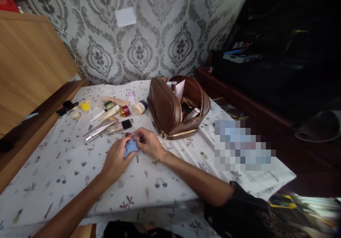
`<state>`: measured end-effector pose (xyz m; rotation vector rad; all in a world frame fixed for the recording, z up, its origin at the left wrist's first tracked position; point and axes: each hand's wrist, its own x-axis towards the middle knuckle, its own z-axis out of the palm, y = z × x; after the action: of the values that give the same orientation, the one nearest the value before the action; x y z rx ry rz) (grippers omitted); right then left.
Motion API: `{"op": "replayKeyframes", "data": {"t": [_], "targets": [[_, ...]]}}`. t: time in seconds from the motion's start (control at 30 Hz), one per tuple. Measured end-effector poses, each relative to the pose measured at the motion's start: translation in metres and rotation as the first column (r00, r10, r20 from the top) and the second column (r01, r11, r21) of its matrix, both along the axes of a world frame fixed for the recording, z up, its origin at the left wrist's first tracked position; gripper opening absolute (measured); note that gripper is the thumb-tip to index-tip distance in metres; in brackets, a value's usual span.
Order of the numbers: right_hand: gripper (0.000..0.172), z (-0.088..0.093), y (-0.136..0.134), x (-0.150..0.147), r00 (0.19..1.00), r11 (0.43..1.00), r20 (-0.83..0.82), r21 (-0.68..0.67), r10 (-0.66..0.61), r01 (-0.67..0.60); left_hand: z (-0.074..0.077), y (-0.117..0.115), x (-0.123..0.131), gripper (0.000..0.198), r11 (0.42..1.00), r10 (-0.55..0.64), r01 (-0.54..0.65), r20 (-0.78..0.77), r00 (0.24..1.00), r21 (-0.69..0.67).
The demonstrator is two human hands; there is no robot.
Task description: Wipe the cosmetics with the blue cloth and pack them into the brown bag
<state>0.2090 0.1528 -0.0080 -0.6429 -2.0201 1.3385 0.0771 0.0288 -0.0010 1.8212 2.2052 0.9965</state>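
My left hand [115,158] is closed around a crumpled blue cloth [130,148]. Pinched in the fingers of my right hand [151,145] is a small lip gloss-like tube [137,138], pinkish with a dark red end, which meets the cloth. Just beyond my hands lie a clear bottle with a black cap [118,127] and a shiny silver tube [99,129]. To the right of them stands a brown makeup bag [165,108], unzipped, with several cosmetics inside.
Behind the bottle are a cream jar with a blue lid [140,107], a red and gold jar [124,111] and several tubes. A yellow round item [84,106] lies farther left. A wooden cabinet [34,60] borders the patterned tablecloth [87,181]. A blurred-out patch covers the right side.
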Motion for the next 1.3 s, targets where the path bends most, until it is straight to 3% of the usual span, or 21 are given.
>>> {"op": "replayKeyframes", "data": {"t": [0.13, 0.27, 0.37, 0.57, 0.67, 0.8, 0.97, 1.3], "targets": [[0.024, -0.001, 0.005, -0.001, 0.998, 0.991, -0.051, -0.12, 0.048, -0.054, 0.002, 0.003, -0.002, 0.026, 0.998, -0.052, 0.052, -0.01, 0.999, 0.029], [0.021, 0.0, 0.008, -0.001, 0.993, 0.972, -0.103, -0.216, 0.066, -0.087, 0.02, 0.008, -0.012, 0.023, 0.994, -0.059, 0.065, -0.07, 0.996, 0.093], [0.021, 0.0, 0.007, -0.001, 0.988, 0.963, -0.134, -0.251, 0.07, -0.102, 0.033, 0.015, -0.015, 0.023, 0.986, -0.058, 0.086, -0.199, 0.978, 0.139], [0.018, -0.003, 0.006, -0.001, 0.988, 0.966, -0.139, -0.242, 0.059, -0.092, 0.03, 0.029, -0.006, 0.024, 0.928, -0.193, 0.324, -0.505, 0.841, 0.184], [0.019, -0.004, 0.009, -0.001, 0.993, 0.969, -0.11, -0.238, 0.04, -0.066, 0.024, 0.031, -0.006, 0.023, 0.913, -0.186, 0.366, -0.614, 0.767, 0.18], [0.017, -0.006, 0.013, -0.001, 0.993, 0.974, -0.116, -0.222, 0.026, -0.051, 0.019, 0.03, -0.017, 0.023, 0.934, -0.147, 0.32, -0.644, 0.751, 0.16], [0.017, -0.008, 0.014, -0.001, 0.992, 0.975, -0.12, -0.214, 0.029, -0.055, 0.015, 0.026, -0.03, 0.022, 0.975, -0.1, 0.191, -0.542, 0.834, 0.114], [0.013, -0.003, 0.011, 0.0, 0.982, 0.963, -0.182, -0.252, 0.045, -0.091, 0.014, 0.025, -0.033, 0.021, 0.989, -0.063, 0.119, -0.495, 0.867, 0.082]]}}
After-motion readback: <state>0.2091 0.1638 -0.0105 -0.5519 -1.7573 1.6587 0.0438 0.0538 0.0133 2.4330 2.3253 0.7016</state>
